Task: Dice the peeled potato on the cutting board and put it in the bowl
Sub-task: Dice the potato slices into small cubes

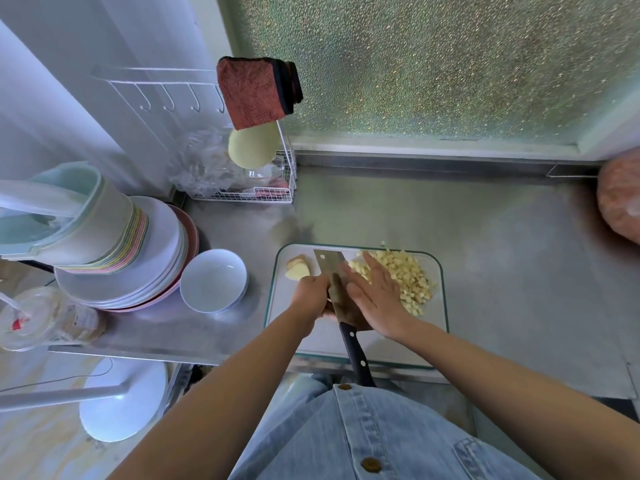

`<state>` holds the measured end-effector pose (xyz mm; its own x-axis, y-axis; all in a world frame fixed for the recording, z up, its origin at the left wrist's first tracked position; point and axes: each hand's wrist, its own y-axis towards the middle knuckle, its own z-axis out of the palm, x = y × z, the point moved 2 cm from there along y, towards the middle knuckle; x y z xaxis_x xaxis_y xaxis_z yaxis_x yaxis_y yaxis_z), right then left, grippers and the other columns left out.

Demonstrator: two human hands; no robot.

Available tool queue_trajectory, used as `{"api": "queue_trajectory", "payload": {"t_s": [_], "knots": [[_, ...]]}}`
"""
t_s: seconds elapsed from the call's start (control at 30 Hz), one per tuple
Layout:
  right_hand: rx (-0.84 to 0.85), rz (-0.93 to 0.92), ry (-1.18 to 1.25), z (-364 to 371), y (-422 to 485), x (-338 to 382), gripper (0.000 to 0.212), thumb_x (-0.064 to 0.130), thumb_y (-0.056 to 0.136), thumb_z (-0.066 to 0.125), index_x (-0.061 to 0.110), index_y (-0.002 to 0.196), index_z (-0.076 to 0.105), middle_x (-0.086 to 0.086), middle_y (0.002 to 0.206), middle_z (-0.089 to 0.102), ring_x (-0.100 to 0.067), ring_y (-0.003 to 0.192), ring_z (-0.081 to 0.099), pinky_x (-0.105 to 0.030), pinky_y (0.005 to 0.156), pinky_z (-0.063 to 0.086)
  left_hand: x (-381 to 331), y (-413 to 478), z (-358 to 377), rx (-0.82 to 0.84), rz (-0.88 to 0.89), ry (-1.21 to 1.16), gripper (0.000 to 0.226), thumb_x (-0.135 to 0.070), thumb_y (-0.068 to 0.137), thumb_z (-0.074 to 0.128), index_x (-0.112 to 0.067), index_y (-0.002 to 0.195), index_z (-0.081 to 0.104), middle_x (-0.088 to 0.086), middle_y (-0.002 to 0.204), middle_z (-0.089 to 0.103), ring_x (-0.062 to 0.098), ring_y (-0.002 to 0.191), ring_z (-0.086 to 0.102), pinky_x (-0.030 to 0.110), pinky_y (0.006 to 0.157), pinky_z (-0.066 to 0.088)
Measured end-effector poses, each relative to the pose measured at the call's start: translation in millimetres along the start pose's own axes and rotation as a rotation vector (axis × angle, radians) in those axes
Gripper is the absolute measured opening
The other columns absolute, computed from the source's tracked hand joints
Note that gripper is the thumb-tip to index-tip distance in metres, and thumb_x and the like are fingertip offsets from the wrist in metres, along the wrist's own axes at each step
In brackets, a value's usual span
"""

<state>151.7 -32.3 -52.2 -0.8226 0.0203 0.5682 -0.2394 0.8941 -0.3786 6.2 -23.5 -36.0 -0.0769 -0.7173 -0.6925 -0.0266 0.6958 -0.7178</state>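
Right hand (374,296), flat and open with fingers straight and holding nothing, lies over the near side of a heap of diced potato (401,275), its edge next to a cleaver (337,289). Left hand (310,289) has its fingers curled at the blade's left edge and seems to grip it. The black handle points toward the person, unheld, reaching past the board's near edge. The blade lies across the middle of a glass cutting board (381,348). A few uncut potato slices (298,268) sit at the board's far left corner. The white bowl (214,280), with no potato in it yet, stands on the steel worktop (485,254) just left of the board, beside a stack of plates (152,271).

Likely risks:
- Bare fingers lie along the blade, so a slip could cut.
- Dice swept onto the blade could roll off on the way to the bowl.
- The overhanging handle could be bumped.
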Motion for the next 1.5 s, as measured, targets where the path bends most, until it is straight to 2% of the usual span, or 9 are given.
{"api": "queue_trajectory", "payload": {"t_s": [0.5,0.67,0.77,0.9,1.07,1.23,1.3,1.4,1.5], "knots": [[-0.108,0.027,-0.047,-7,15,4,0.041,0.036,0.101,0.03,0.032,0.139,0.045,0.002,0.158,0.009,-0.021,0.144,0.006,-0.044,0.114,0.01,3,2,-7,-0.086,0.038,0.049,0.035,-0.028,0.086,0.044,0.001,0.09,0.064,0.015,0.077,0.064,0.031,0.073,0.064,0.044,0.074,0.056],[-0.185,-0.127,-0.508,-31,12,-12,0.021,0.008,0.082,0.057,0.018,0.097,0.068,-0.008,0.134,0.043,-0.031,0.127,0.036,-0.04,0.096,0.035,-2,3,-12,-0.168,0.087,0.147,0.024,-0.024,0.089,0.044,-0.01,0.071,0.051,0.013,0.069,0.056,0.027,0.058,0.064,0.039,0.066,0.052],[-0.226,-0.22,-0.571,-40,12,-16,0.018,0.021,0.083,0.058,0.01,0.077,0.07,-0.008,0.106,0.055,-0.03,0.106,0.049,-0.04,0.084,0.037,-7,0,-11,-0.185,0.121,0.163,0.025,-0.023,0.091,0.044,-0.009,0.071,0.05,0.013,0.067,0.054,0.022,0.051,0.06,0.038,0.063,0.049],[-0.365,-0.147,-0.519,-44,15,-19,0.034,0.036,0.081,0.065,0.014,0.055,0.065,0.003,0.08,0.04,-0.022,0.085,0.047,-0.034,0.072,0.036,-8,-2,-6,-0.208,0.145,0.203,0.025,-0.023,0.094,0.044,-0.01,0.073,0.051,0.011,0.067,0.051,0.008,0.038,0.052,0.03,0.06,0.038],[-0.35,-0.074,-0.497,-40,16,-18,0.006,0.017,0.072,0.067,0.014,0.069,0.063,-0.005,0.093,0.049,-0.028,0.092,0.047,-0.032,0.073,0.033,-8,-4,-3,-0.203,0.121,0.207,0.028,-0.021,0.095,0.042,-0.01,0.069,0.044,0.004,0.057,0.043,0.002,0.029,0.045,0.028,0.053,0.031],[-0.317,-0.117,-0.326,-38,17,-21,0.033,0.006,0.075,0.068,0.021,0.103,0.068,-0.005,0.103,0.05,-0.027,0.097,0.05,-0.033,0.082,0.039,-8,-4,-3,-0.219,0.07,0.149,0.032,-0.02,0.093,0.043,-0.013,0.062,0.038,0.007,0.062,0.042,0.019,0.054,0.045,0.029,0.056,0.033],[-0.305,-0.23,-0.22,-34,12,-20,0.037,0.013,0.08,0.061,0.025,0.114,0.067,-0.008,0.116,0.053,-0.031,0.105,0.051,-0.042,0.089,0.044,-4,2,-3,-0.227,0.039,0.084,0.028,-0.024,0.088,0.043,-0.011,0.063,0.045,0.014,0.067,0.052,0.028,0.063,0.056,0.034,0.062,0.046],[-0.096,-0.305,-0.103,-17,-5,-22,0.046,0.041,0.093,0.034,0.045,0.138,0.042,-0.003,0.154,0.021,-0.025,0.14,0.019,-0.042,0.111,0.016,6,17,-4,-0.23,-0.01,-0.036,0.033,-0.029,0.083,0.043,-0.003,0.083,0.064,0.02,0.084,0.07,0.037,0.077,0.07,0.055,0.076,0.058],[-0.037,-0.289,-0.062,-1,-19,-30,0.051,0.055,0.092,0.016,0.051,0.14,0.029,0.004,0.159,0.005,-0.018,0.145,0.002,-0.04,0.113,0.003,-4,5,-3,-0.223,-0.034,-0.131,0.031,-0.023,0.094,0.042,-0.002,0.094,0.065,0.017,0.087,0.072,0.035,0.07,0.071,0.052,0.073,0.059]]}}
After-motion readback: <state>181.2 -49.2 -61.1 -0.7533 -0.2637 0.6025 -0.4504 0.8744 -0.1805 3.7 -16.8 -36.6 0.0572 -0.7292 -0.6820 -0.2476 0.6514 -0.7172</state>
